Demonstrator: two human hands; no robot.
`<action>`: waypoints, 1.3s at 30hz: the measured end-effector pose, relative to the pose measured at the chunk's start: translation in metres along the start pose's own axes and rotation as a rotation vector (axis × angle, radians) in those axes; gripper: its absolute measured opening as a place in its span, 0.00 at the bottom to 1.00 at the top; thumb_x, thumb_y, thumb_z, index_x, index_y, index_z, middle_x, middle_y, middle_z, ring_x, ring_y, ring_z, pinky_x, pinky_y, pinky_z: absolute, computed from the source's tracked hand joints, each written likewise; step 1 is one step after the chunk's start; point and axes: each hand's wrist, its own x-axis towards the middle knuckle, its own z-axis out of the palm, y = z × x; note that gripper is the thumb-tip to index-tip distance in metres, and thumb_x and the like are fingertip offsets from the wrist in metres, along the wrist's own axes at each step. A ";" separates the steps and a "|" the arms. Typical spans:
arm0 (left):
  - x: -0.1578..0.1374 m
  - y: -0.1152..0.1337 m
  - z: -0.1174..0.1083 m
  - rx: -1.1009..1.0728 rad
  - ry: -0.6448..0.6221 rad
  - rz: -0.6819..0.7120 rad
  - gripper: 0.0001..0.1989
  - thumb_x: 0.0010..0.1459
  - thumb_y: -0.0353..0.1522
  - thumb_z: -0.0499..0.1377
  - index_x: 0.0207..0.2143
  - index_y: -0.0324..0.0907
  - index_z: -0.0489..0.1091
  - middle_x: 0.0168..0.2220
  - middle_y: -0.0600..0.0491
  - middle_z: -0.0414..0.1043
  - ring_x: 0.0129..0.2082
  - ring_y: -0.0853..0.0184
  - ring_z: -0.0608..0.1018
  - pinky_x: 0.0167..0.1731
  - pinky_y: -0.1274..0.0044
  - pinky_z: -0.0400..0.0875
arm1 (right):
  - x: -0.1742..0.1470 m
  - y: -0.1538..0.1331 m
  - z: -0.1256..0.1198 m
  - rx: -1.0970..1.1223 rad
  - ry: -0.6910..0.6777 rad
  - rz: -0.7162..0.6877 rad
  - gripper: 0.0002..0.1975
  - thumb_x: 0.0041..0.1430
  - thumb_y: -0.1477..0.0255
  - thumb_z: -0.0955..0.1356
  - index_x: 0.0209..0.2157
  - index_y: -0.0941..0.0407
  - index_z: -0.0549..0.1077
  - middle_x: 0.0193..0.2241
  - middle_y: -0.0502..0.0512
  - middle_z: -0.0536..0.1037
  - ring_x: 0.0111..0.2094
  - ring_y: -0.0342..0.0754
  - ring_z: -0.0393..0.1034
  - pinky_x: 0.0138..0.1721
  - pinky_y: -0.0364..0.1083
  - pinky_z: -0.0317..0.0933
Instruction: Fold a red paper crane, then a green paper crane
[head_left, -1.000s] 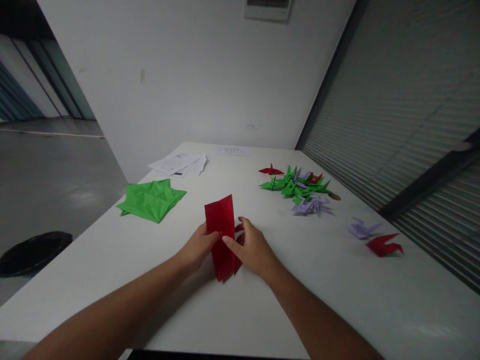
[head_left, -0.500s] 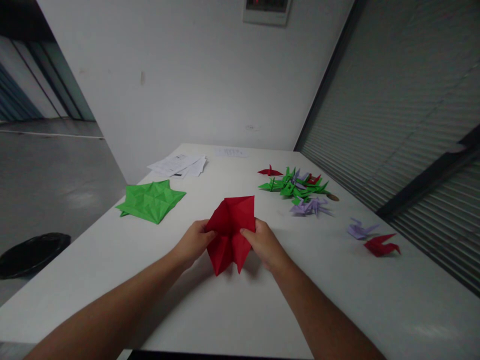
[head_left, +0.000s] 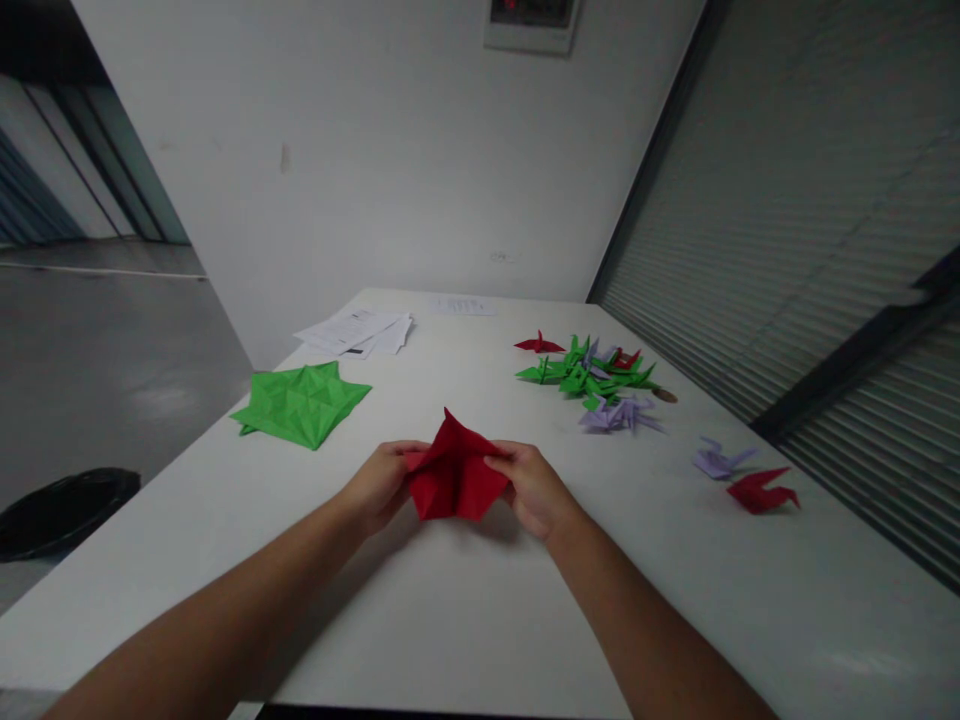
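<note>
A creased sheet of red origami paper is held over the near middle of the table, partly folded, with one point sticking up at its far side. My left hand is closed on its left edge. On the right edge, my right hand pinches the paper, thumb on the near face. Some fingers of both hands are hidden behind the sheet. To the left lie creased green sheets, spread out and overlapping.
A heap of green, purple and red folded cranes lies at the back right of the white table. Nearer are a purple crane and a red crane. Printed papers lie at the back left. A black bin stands beside the table.
The red paper has gone from a spread, upright shape to a lower one, its upper corners drawn in and a point rising at the back. Both hands still hold its sides.
</note>
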 end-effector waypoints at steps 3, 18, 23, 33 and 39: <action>0.002 -0.001 -0.004 -0.003 -0.010 -0.011 0.07 0.49 0.28 0.70 0.32 0.31 0.81 0.27 0.45 0.79 0.23 0.69 0.76 0.26 0.80 0.70 | 0.000 -0.001 -0.003 0.060 -0.014 0.014 0.15 0.40 0.70 0.79 0.34 0.58 0.83 0.34 0.58 0.85 0.32 0.49 0.78 0.34 0.46 0.72; 0.009 -0.005 -0.014 -0.136 0.058 -0.069 0.06 0.53 0.22 0.64 0.35 0.30 0.79 0.35 0.41 0.81 0.27 0.68 0.81 0.27 0.82 0.77 | -0.005 -0.006 -0.015 0.075 -0.228 -0.027 0.18 0.51 0.65 0.78 0.43 0.56 0.80 0.45 0.57 0.83 0.44 0.50 0.78 0.50 0.50 0.72; 0.009 -0.003 -0.016 -0.138 0.044 -0.066 0.06 0.52 0.22 0.65 0.35 0.31 0.79 0.37 0.41 0.82 0.29 0.67 0.81 0.26 0.82 0.76 | -0.002 -0.002 -0.023 -0.063 -0.396 -0.076 0.39 0.38 0.66 0.83 0.54 0.55 0.74 0.55 0.62 0.78 0.55 0.56 0.74 0.59 0.54 0.66; 0.004 -0.002 -0.010 -0.114 -0.059 -0.100 0.08 0.59 0.27 0.63 0.39 0.31 0.79 0.41 0.42 0.82 0.36 0.64 0.83 0.35 0.79 0.80 | 0.008 0.014 -0.016 -0.159 -0.109 -0.156 0.26 0.35 0.74 0.82 0.40 0.58 0.79 0.38 0.57 0.84 0.34 0.50 0.79 0.40 0.50 0.73; -0.001 0.001 -0.008 -0.200 -0.140 -0.166 0.16 0.67 0.36 0.57 0.47 0.34 0.77 0.47 0.40 0.81 0.41 0.61 0.84 0.40 0.76 0.81 | 0.010 0.019 -0.013 -0.203 0.029 -0.200 0.18 0.37 0.70 0.81 0.32 0.59 0.78 0.25 0.52 0.80 0.24 0.45 0.71 0.28 0.45 0.69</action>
